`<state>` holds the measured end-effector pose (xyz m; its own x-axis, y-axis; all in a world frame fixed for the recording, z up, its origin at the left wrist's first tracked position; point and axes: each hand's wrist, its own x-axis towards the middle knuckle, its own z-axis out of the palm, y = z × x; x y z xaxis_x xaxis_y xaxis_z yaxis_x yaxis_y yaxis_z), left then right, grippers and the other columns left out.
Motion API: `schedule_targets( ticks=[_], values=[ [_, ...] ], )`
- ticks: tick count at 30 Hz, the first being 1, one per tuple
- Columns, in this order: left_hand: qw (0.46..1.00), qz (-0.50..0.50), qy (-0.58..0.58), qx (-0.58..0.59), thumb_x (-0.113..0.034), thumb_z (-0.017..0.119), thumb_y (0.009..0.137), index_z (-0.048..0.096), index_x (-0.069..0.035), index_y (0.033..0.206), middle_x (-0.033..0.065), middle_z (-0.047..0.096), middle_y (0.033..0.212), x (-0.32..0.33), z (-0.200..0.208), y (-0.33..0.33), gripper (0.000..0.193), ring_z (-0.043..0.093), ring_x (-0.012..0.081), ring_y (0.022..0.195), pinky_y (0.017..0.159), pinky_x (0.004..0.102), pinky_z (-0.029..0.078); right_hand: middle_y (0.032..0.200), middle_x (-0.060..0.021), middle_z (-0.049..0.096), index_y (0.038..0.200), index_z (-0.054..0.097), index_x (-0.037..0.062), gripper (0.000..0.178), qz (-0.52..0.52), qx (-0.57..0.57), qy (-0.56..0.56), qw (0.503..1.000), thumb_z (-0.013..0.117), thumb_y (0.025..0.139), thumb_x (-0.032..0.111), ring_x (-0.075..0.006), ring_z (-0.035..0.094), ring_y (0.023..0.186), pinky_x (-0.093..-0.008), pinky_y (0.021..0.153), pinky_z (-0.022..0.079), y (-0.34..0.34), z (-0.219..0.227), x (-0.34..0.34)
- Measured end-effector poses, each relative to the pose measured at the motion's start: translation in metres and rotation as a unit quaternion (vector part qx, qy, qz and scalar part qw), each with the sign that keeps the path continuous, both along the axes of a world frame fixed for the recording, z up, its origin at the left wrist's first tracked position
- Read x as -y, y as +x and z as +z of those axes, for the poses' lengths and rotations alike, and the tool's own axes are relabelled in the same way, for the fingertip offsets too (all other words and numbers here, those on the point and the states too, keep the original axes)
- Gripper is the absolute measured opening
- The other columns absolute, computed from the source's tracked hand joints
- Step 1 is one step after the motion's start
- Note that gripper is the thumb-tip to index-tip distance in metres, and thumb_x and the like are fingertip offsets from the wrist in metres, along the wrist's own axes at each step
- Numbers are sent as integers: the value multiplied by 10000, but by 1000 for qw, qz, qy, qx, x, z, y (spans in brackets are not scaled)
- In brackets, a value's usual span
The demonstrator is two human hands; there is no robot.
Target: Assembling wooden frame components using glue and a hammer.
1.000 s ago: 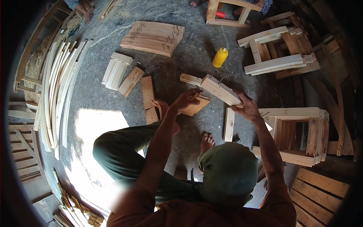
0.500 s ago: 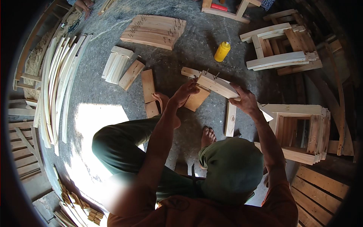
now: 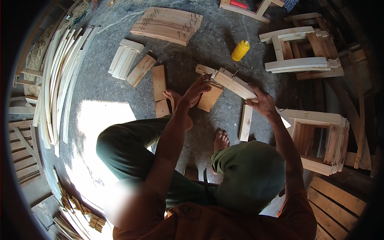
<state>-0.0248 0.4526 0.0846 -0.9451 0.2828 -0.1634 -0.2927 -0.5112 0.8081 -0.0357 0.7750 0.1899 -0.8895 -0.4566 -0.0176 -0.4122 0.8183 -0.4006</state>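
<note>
- Head view: wooden block (image 3: 236, 85) lies ahead of the crouching person, long axis running upper left to lower right.
- Right hand (image 3: 262, 102) grasps its lower right end; left hand (image 3: 197, 89) pinches the upper left end.
- Change: block and yellow bottle (image 3: 240, 51) sit higher in frame; grips unchanged.

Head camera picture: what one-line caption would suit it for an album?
Seated on a concrete floor, a person steadies a wooden block with the right hand while the left hand works at its end.
</note>
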Motion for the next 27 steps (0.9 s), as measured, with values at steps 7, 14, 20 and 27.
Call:
schedule_targets(
  ticks=[7, 14, 20, 27],
  values=[
    [999, -38, -1, 3, -120, 700, 854, 274, -52, 1515, 56, 337, 1534, 7, -1, 0, 789, 306, 184, 1400, 1139, 350, 226, 1222, -152, 644, 1415, 442, 249, 766, -3, 26, -9, 1000, 824, 754, 308, -386, 651, 1048, -441, 879, 544, 1, 2, 8],
    [995, 43, 85, -7, -251, 668, 914, 314, -74, 1494, 47, 445, 1432, 5, -8, 9, 702, 434, 209, 1303, 1087, 384, 330, 1212, -181, 640, 1407, 453, 222, 752, -44, 31, -60, 997, 829, 757, 268, -365, 645, 1077, -423, 899, 540, 3, 6, 3],
    [912, 58, 404, -25, -363, 663, 897, 455, -115, 1368, 24, 571, 1202, 14, -9, 14, 572, 564, 173, 1025, 857, 361, 455, 1218, -143, 656, 1396, 468, 134, 700, -70, -2, -263, 962, 808, 785, 122, -192, 634, 1106, -355, 955, 509, 0, 19, 2],
    [815, -2, 561, -144, -300, 551, 969, 514, -122, 1291, 32, 568, 1157, -7, 72, -17, 369, 551, 164, 939, 764, 334, 428, 1235, -136, 648, 1387, 480, 118, 683, -94, -11, -297, 950, 810, 789, 139, -166, 616, 1115, -351, 971, 496, 3, 31, -6]
  ],
)
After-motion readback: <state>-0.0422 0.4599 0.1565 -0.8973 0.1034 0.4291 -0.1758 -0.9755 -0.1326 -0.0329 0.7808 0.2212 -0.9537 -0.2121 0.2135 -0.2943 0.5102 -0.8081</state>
